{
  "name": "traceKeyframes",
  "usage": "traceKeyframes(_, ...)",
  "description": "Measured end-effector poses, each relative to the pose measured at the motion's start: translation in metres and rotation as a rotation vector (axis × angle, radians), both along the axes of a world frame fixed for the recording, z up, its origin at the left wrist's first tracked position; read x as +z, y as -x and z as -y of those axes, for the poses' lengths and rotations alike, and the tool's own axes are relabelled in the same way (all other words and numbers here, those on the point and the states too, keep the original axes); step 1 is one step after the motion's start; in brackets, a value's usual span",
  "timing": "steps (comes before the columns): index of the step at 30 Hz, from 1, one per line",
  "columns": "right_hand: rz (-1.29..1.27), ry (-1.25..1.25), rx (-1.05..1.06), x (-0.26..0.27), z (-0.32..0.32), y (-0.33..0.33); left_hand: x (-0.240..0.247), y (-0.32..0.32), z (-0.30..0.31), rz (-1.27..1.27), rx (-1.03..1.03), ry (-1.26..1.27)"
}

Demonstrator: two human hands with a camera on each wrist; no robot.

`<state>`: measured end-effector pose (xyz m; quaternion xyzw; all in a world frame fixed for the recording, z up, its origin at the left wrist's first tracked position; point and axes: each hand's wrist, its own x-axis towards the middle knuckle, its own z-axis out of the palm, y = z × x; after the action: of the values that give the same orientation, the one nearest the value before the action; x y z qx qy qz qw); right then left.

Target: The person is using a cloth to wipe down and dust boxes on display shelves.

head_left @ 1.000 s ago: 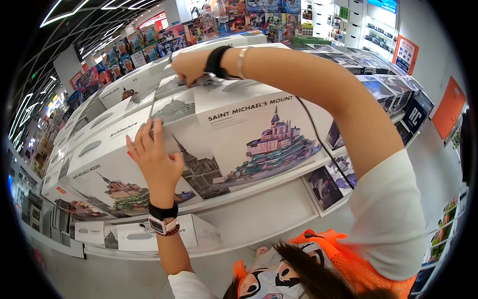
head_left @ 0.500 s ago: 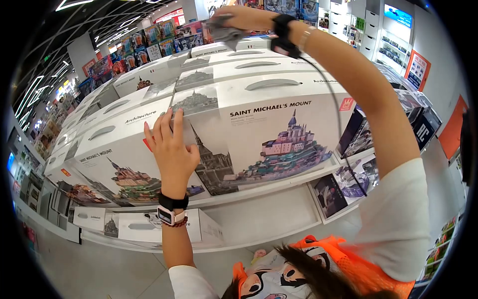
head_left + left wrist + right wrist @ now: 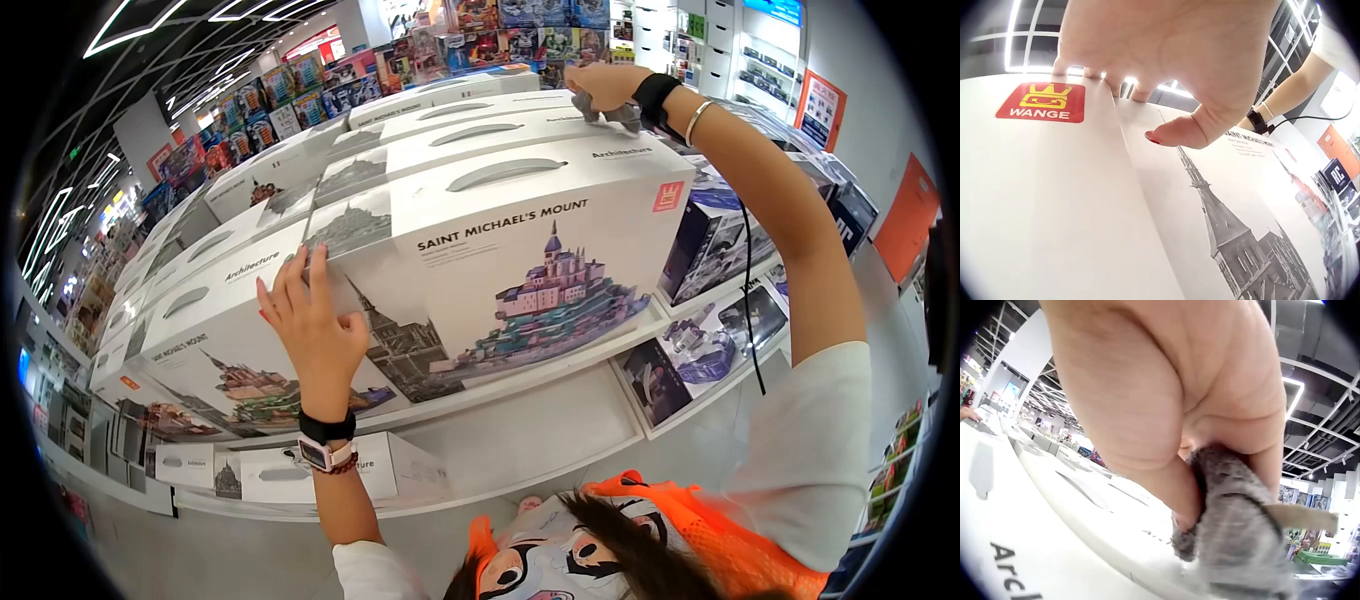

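Observation:
A grey cloth is bunched in my right hand, its folds hanging below the fingers. In the head view that hand is over the right end of the white box rows, and the right wrist view has the cloth close over a box top. My left hand rests on the nearest Saint Michael's Mount box, fingertips at its upper front edge and thumb against the printed front. A red and yellow Wange logo shows beside that hand in the left wrist view.
More white boxes with grey handles stand packed behind and to the left. Other boxed toys line the right side. A lower shelf runs beneath, with white boxes at its left. A black cable hangs from my right wrist.
My right hand, holding the cloth, rose off the box tops at the left, then came down further right. The left hand has stayed at the same box edge while the head view shifted slightly.

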<state>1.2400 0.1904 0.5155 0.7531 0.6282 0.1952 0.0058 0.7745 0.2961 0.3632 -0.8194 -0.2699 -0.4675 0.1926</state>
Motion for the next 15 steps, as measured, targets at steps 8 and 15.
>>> traceKeyframes(8,-0.002,0.158,0.091,-0.013,-0.009,0.001,0.001,-0.002,0.002,-0.004,0.013,-0.013)
traceKeyframes(15,-0.459,0.117,0.511,-0.007,-0.051,0.092,0.001,-0.002,0.001,-0.027,0.030,-0.007)
